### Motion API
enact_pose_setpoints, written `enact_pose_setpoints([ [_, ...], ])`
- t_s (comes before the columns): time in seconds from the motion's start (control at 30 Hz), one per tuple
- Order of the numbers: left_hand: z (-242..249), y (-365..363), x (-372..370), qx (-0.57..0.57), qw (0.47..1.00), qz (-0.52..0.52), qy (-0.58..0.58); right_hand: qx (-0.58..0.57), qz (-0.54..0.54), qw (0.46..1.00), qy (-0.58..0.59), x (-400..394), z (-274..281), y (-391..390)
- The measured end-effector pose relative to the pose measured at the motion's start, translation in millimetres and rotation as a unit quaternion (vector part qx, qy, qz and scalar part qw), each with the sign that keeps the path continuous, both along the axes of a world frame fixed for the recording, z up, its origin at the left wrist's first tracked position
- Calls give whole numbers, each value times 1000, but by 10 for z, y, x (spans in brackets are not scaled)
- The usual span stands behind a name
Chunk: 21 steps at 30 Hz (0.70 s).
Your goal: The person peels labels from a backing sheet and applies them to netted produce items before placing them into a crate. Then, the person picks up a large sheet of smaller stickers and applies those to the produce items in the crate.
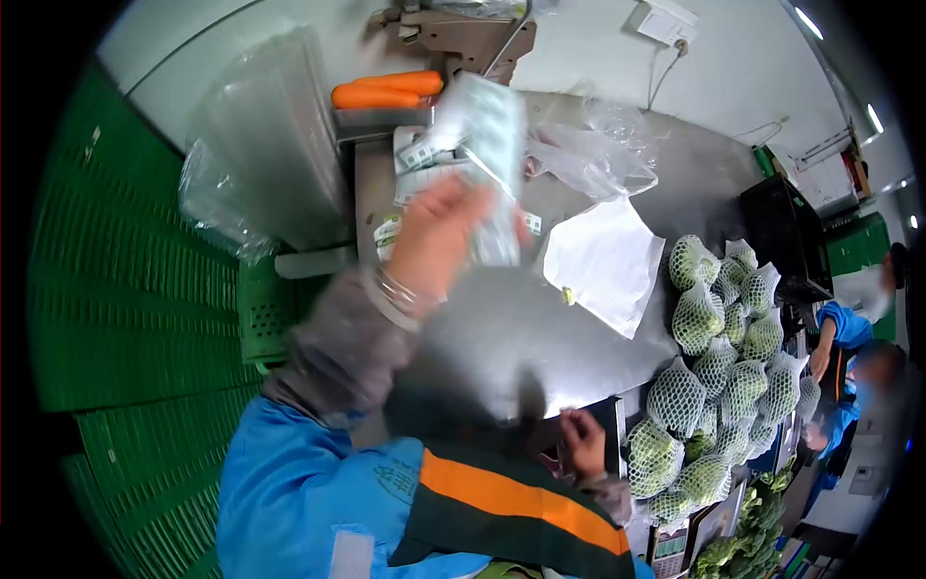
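Observation:
My left hand (444, 232) is raised over the metal table, its fingers closed on a pale label sheet (497, 145) blurred by motion. Behind it, other white printed labels (417, 154) lie near the table's back left. Low down at the table's front edge is my right hand (584, 442), fingers curled in; whatever it may hold is hidden. A white paper sheet (603, 265) lies flat on the table (482, 333), with a small yellow-green scrap (567, 295) at its edge.
Green vegetables in white foam nets (714, 367) are piled at the right. Two carrots (391, 90) rest at the back, beside clear plastic bags (280, 145). Green crates (135, 280) stack at the left. A black crate (786, 236) and co-workers (858, 386) are at far right.

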<state>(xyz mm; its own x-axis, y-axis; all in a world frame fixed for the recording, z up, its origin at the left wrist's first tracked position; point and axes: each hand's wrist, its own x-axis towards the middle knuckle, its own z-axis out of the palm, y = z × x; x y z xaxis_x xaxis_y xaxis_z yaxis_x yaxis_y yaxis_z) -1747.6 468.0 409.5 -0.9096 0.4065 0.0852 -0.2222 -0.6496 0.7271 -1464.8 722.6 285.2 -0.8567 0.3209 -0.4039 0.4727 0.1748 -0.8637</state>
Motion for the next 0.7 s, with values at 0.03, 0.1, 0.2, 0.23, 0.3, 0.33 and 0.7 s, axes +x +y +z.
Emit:
enact_pose_setpoints([
  [0.03, -171, 159, 270, -22, 998, -57, -27, -35, 5, 999, 30, -208, 117, -9],
  [0.1, -518, 473, 816, -59, 980, -167, -88, -145, -1, 981, 131, -520, 272, -10],
  [0.2, -802, 641, 1359, -148, 949, -275, -55, -190, 84, 970, 128, -776, 583, 1],
  [0.23, -820, 666, 1449, -157, 943, -290, -52, -333, 176, 923, 78, -834, 668, 5],
  [0.3, -853, 678, 1541, -197, 931, -306, 6, -446, 175, 878, -17, -810, 444, 76],
  [0.33, -858, 687, 1594, -213, 926, -311, 32, -429, 92, 898, -4, -799, 483, -38],
  [0.7, -364, 481, 1444, -260, 855, -349, 281, -68, 341, 890, 296, -1224, 2261, 560],
])
